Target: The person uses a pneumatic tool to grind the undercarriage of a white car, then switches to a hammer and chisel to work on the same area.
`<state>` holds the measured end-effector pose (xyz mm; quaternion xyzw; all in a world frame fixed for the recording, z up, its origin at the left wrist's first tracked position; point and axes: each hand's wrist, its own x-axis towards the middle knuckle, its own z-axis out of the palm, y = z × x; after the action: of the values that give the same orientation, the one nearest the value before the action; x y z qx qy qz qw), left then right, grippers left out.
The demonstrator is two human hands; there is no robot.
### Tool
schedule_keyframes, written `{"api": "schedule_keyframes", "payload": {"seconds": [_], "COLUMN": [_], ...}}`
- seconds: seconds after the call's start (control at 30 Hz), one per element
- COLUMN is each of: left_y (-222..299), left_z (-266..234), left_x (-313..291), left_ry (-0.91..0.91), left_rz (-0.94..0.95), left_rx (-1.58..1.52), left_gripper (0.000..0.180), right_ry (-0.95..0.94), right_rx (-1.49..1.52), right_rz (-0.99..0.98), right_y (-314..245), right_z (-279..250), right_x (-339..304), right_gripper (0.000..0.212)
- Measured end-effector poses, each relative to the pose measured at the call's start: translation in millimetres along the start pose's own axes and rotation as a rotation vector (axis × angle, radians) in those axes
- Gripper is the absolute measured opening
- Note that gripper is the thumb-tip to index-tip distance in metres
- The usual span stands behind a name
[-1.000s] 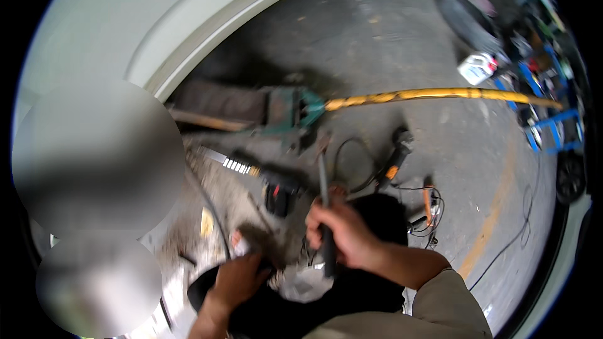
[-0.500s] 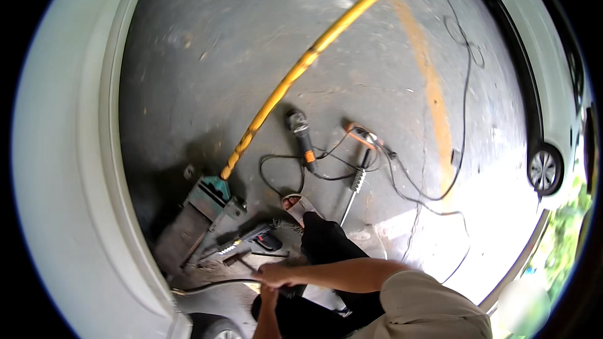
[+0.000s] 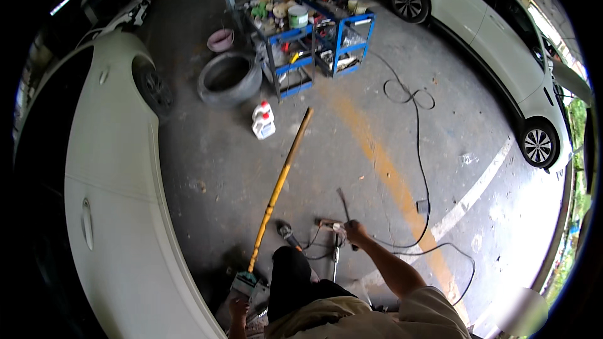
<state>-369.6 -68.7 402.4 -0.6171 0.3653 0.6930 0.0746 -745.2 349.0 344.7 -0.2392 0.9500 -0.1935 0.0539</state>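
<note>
Above the floor at lower middle, my right hand (image 3: 357, 233) is closed around a dark hammer (image 3: 342, 202), its far end pointing away from me. Beneath and left of that hand lie an orange-brown piece (image 3: 329, 223) and a tool with a silver shaft (image 3: 336, 257). My left hand (image 3: 239, 306) is low at the left, beside the green floor jack (image 3: 244, 281); its fingers are too small and dark to make out. A long yellow pole (image 3: 271, 204) rises from the jack. An angle grinder (image 3: 287, 233) lies by my knee.
A white car (image 3: 119, 150) stands close on the left, another white car (image 3: 483, 31) at far right. Blue tool carts (image 3: 342, 44), a tire (image 3: 229, 81) and white jugs (image 3: 264, 122) are ahead. A black cable (image 3: 422, 163) winds across the floor.
My hands, together near the jack before, are now apart. The right has swung right and forward with the hammer; the left stays low by the jack. The view has tilted up, showing the carts.
</note>
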Motion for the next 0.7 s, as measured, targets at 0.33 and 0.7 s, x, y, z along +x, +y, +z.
{"api": "schedule_keyframes", "payload": {"seconds": [0.33,0.7], "left_y": [75.4,322.7], "left_z": [162.2,719.4], "left_x": [100.6,161.5], "left_ry": [0.019,-0.637], "left_rz": [-0.166,0.602], "left_rx": [0.848,1.288], "left_gripper": [0.031,0.027], "right_ry": [-0.069,0.484], "right_rx": [1.402,1.142], "right_rz": [0.75,0.563], "right_y": [62.7,170.5], "right_z": [-208.4,-383.7], "right_x": [164.8,337.3], "right_gripper": [0.029,0.026]}}
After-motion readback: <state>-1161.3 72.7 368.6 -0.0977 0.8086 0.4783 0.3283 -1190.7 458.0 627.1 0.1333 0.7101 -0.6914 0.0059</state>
